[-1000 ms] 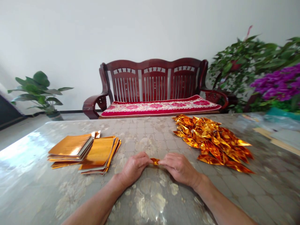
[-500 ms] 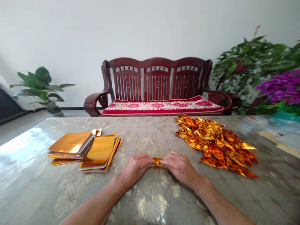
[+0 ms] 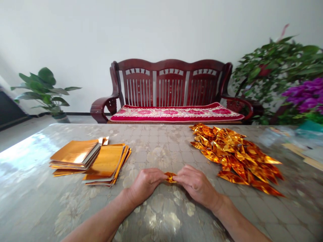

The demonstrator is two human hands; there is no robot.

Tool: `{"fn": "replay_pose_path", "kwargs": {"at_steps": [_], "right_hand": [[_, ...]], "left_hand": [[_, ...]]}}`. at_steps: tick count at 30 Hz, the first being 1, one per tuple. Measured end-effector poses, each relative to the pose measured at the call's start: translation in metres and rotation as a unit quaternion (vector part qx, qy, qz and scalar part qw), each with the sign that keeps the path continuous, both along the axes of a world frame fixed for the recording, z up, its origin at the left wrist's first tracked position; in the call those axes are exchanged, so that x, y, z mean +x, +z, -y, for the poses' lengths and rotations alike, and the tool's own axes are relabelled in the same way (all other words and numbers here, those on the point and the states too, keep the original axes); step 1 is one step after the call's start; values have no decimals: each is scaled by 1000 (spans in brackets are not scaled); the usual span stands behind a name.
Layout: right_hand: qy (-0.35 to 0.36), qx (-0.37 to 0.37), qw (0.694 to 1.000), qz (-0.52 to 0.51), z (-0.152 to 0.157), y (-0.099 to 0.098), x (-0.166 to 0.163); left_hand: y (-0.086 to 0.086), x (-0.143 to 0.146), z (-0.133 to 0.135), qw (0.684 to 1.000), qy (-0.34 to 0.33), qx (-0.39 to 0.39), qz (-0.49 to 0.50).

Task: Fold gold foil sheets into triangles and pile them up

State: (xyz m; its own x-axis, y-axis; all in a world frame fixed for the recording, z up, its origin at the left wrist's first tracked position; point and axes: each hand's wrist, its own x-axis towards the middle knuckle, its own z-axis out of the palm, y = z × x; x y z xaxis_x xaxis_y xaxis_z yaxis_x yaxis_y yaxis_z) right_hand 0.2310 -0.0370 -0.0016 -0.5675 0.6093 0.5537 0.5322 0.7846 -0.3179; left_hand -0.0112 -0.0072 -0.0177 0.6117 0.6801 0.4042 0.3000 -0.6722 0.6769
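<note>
Between my two hands is a small folded piece of gold foil paper [image 3: 171, 177], low over the table's middle. My left hand [image 3: 147, 183] pinches its left end, and my right hand [image 3: 195, 183] pinches its right end. The fingers cover both ends, so only the shiny centre shows. To the left lie two stacks of flat gold foil sheets, a farther stack [image 3: 75, 153] and a nearer stack [image 3: 107, 161] that overlap. A heap of folded gold foil pieces [image 3: 234, 154], pointed at their ends, spreads to the right of my right hand.
The table [image 3: 156, 211] has a glossy floral and tiled cover. At its right edge are clear plastic wrapping [image 3: 275, 136] and flat cardboard strips [image 3: 295, 149]. Behind the table stands a wooden bench [image 3: 170, 84] with a red patterned cushion [image 3: 176, 113]. Potted plants [image 3: 45, 90] flank it.
Both hands keep their pinch on the foil piece, with slightly more of its centre showing. The camera view has shifted a little; the stacks and heap look the same.
</note>
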Motion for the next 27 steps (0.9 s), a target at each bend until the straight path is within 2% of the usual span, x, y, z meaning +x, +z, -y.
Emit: {"fn": "replay_pose_path", "kwargs": {"at_steps": [9,18,23,27], "right_hand": [[-12,4,999,-34,0,-9,-1],[-4,-8,998,-67,3,-10,-4],[9,-12,999,-51,2,-12,-4],[16,-28,999,-35,2,-9,-4]], "left_hand": [[-1,2,2,999,22,11,38],[2,4,9,999,-6,22,-25],[-1,5,8,999,9,52,-9],[-1,5,7,999,20,45,2]]}}
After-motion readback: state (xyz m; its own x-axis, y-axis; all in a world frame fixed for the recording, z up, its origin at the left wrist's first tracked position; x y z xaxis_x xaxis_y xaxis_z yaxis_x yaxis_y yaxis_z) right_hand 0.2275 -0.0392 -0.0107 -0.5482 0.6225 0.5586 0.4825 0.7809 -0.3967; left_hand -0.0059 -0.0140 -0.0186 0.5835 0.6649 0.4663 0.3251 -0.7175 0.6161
